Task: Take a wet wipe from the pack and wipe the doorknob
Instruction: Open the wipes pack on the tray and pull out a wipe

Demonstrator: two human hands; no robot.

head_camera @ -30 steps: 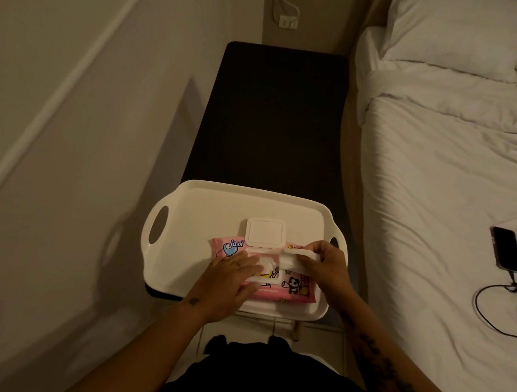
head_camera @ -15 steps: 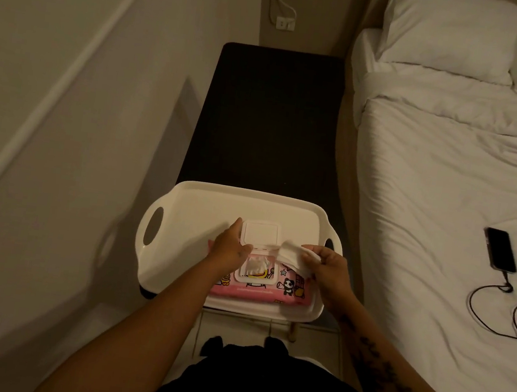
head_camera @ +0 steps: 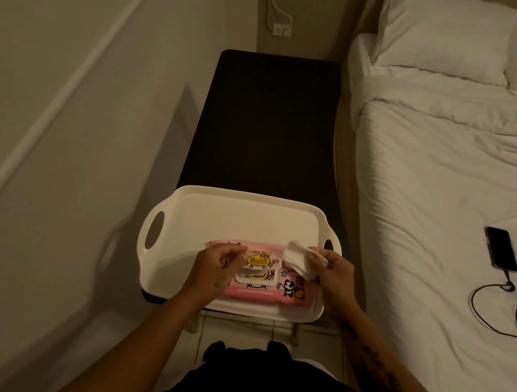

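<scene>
A white bed (head_camera: 448, 173) fills the right side, with a dark counter (head_camera: 269, 122) to its left running to the far wall and a white tray (head_camera: 235, 215) resting on the counter's near end. In the near half of the tray lies the pink wipe pack (head_camera: 284, 292), its white lid (head_camera: 255, 278) down; the left hand (head_camera: 217, 267) hangs just above the pack's left part, fingers loosely curled around nothing. The right hand (head_camera: 333, 275) is over the pack's right end, pinching a crumpled white wet wipe (head_camera: 296, 259) clear of the pack, and a dark phone (head_camera: 500, 248) with its cable lies on the bed, well apart.
</scene>
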